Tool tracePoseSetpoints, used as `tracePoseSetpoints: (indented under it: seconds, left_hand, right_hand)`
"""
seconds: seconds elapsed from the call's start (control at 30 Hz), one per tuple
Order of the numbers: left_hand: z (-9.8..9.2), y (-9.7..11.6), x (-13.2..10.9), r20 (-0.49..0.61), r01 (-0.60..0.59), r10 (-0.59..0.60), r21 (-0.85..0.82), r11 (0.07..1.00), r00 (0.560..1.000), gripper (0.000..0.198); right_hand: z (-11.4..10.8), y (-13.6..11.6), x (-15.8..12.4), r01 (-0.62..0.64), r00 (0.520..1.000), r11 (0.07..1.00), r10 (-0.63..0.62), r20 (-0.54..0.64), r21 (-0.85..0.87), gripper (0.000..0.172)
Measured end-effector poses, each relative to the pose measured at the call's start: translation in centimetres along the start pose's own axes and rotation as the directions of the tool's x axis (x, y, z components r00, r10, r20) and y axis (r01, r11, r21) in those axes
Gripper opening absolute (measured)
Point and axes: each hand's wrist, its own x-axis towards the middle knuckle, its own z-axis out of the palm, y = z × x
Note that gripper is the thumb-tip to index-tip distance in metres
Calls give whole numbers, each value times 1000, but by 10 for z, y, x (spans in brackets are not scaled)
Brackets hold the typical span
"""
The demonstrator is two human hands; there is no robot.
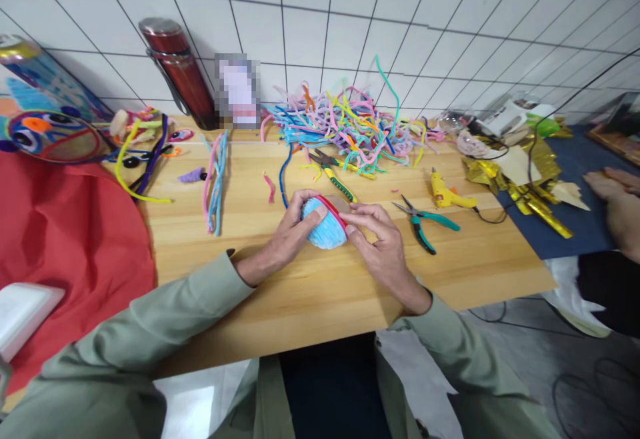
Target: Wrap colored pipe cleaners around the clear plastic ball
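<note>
A rounded piece covered in light blue pipe cleaner (324, 227), with a red fuzzy strip (334, 211) along its edge and a brown flat face behind it, is held just above the wooden table. My left hand (285, 236) grips it from the left, thumb over the blue side. At its right edge, my right hand (383, 242) pinches the red strip between thumb and fingers. Green-handled cutters (336, 178) lie just beyond the piece. Teal-handled long-nose pliers (419, 221) rest open to the right of my right hand.
At the back is a heap of coloured pipe cleaners (350, 126). A yellow glue gun (445, 192) lies to the right, near gold foil (537, 166). A red flask (180, 72) stands back left, beyond red cloth (75, 226). Another person's hand (620, 206) shows at far right.
</note>
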Motion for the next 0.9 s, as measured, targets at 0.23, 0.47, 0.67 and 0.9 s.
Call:
tracePoseSetpoints:
  seconds: [0.23,0.47,0.67,0.9]
  left_hand:
    - [-4,-8,3,100,45,-32,-136,990,994,47]
    - [-5,-3,-1,148,80,-54,-178,981,987,48]
    - [-2,4,-5,93,84,-72,-134,987,993,47]
    - [0,3,-3,88,109,-94,-188,976,992,44]
  right_hand:
    - [-9,1,5,-83,995,994,79,62,66,16]
    - [-13,-9,3,-1,997,1000,-1,71,19,19]
    - [-7,-18,1,16,996,1000,-17,87,15,14]
    - [-2,-16,2,10,999,999,-11,51,30,17]
